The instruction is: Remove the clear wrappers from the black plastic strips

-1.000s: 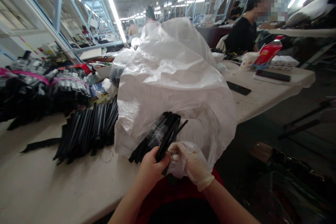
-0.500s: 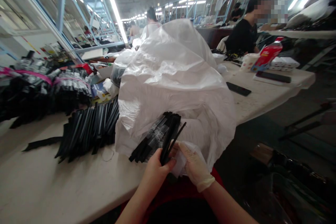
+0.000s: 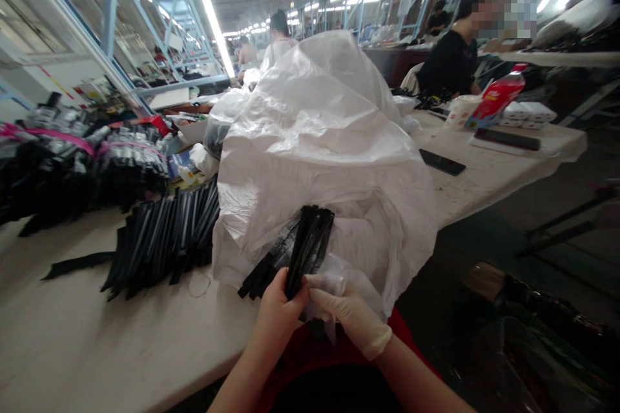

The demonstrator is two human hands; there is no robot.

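Observation:
My bare left hand (image 3: 279, 305) is closed round the lower end of a bundle of black strips (image 3: 310, 239). My right hand (image 3: 349, 313), in a pale glove, pinches a small clear plastic bag (image 3: 334, 275) beside the bundle's lower end. Behind both hands stands a large white plastic bag (image 3: 314, 161), its opening towards me. More black strips with clear wrapping (image 3: 264, 274) lie at the bag's mouth, partly hidden by the held bundle. To the left, a row of black strips (image 3: 167, 239) rests on the table (image 3: 62, 335).
Black bundles tied with pink bands (image 3: 62, 161) are piled at the left. On the right part of the table are a dark phone (image 3: 442, 162), another phone (image 3: 506, 139) and a red bottle (image 3: 498, 97). A person in black (image 3: 448, 64) sits beyond.
My left hand has moved slightly left and the held strips stand more upright, gathered together. My right hand has shifted left and down with the small clear bag, close to my left fingers.

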